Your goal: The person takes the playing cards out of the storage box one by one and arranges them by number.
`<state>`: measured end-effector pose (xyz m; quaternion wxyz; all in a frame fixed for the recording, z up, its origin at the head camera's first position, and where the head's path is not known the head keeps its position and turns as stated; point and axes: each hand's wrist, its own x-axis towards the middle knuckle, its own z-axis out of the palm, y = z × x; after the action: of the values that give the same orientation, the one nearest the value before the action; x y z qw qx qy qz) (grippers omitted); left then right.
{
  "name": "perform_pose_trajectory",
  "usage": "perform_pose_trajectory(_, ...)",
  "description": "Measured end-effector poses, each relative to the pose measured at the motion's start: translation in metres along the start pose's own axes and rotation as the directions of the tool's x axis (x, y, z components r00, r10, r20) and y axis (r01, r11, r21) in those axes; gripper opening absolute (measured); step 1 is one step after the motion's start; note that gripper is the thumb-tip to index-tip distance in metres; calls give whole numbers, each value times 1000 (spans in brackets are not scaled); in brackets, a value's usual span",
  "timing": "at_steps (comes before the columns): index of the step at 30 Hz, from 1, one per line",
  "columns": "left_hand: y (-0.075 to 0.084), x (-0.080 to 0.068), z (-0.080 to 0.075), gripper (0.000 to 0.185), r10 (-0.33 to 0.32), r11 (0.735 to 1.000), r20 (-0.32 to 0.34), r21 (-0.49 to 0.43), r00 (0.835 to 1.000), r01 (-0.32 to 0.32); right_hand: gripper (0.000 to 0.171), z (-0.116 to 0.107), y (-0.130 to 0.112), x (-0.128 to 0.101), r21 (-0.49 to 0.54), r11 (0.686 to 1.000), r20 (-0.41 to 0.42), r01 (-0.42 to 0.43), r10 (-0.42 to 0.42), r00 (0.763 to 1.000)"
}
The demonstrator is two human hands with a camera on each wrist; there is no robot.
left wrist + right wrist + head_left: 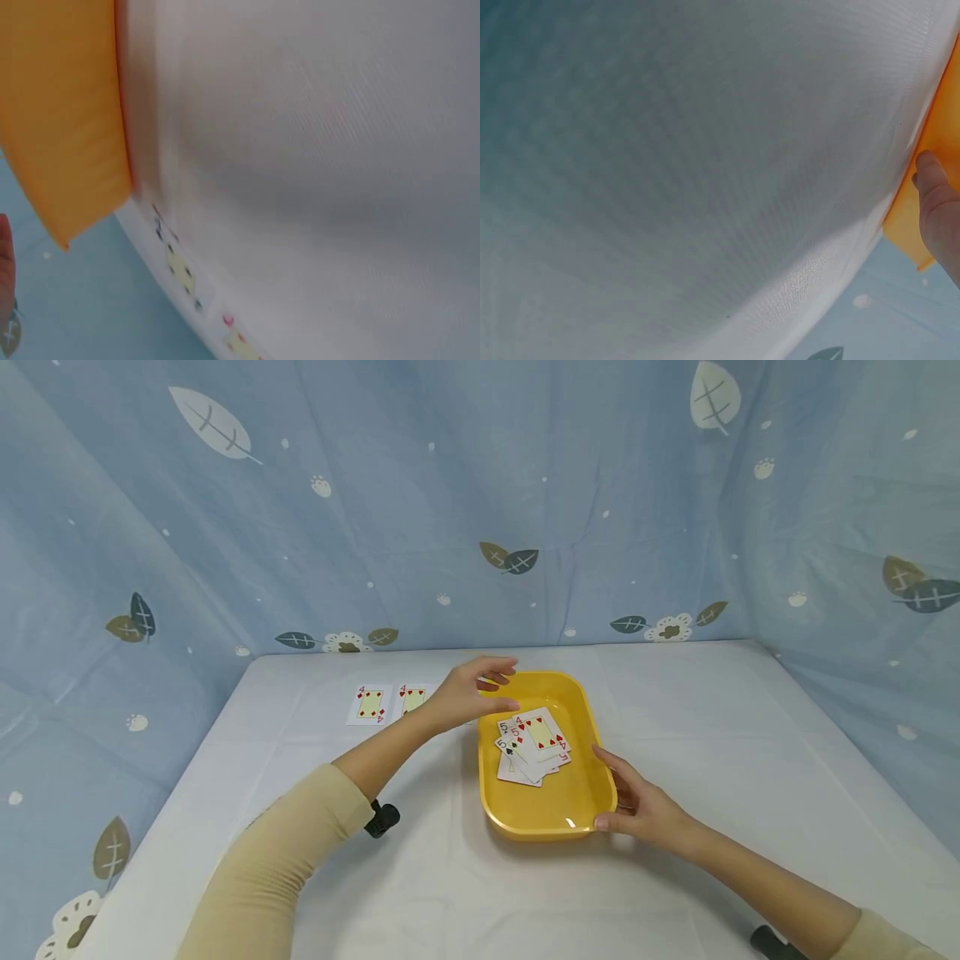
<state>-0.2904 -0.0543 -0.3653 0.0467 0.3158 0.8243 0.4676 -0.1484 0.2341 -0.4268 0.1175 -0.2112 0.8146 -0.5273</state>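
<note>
Blue cloth printed with leaves and paw marks hangs on three sides of a white table (697, 735). Near the middle of it sits a yellow tray (577, 802), shallow, with rounded corners and a raised rim. A loose heap of playing cards (531, 745) lies in its far half, overlapping and fanned at odd angles, red pips mostly showing.

The right hand (637, 806) holds the tray at its near right corner, thumb along the front rim and fingers along the right side. The left hand (474, 691) hovers above the tray's far left corner with its fingers loosely spread and slightly bent; it grips nothing that I can make out, and I cannot tell whether the fingertips touch the rim. Two more cards (390, 702) lie face up side by side on the table, left of the tray and just behind that hand.

To my eye the tray is light, stiff plastic, easy to steady or slide by its rim, which is the natural place to take it. The cards look thin and slick; lying flat on a smooth floor they would be awkward to pinch, so lifting one by a raised, overlapping edge seems the surest hold.
</note>
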Motion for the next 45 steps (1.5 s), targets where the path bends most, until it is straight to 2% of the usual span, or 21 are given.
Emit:
perform_pose_trajectory(6,-3,10,15,63,-8,1000,43,2,999,7,88,0,0,-1,4,1000,2,2,-2,1000)
perform_pose_trajectory(14,-11,21,27,65,-31,999,106,21,994,28,88,0,-1,0,11,1000,5,14,-14,1000)
perform_pose_trajectory(20,-12,28,37,70,-86,991,153,119,984,68,88,0,-1,1,16,1000,9,14,-14,1000)
perform_pose_trajectory(28,-11,37,46,76,-189,953,182,270,965,136,88,0,-1,1,16,1000,9,21,-21,1000)
perform_pose_trajectory(31,-14,40,48,78,-216,932,195,334,957,142,87,0,-1,1,8,1000,6,23,-23,1000)
perform_pose_trajectory(35,-17,43,50,81,-264,885,214,441,941,148,87,1,-1,1,1,1000,4,19,-19,1000)
perform_pose_trajectory(39,-17,46,53,78,-301,819,207,556,931,141,87,1,-1,1,8,1000,6,21,-21,1000)
perform_pose_trajectory(42,-17,47,56,66,-323,756,192,641,927,130,88,1,-1,1,16,1000,7,25,-25,1000)
perform_pose_trajectory(45,-16,46,59,57,-344,713,184,689,921,129,87,1,-1,0,18,999,6,30,-30,1000)
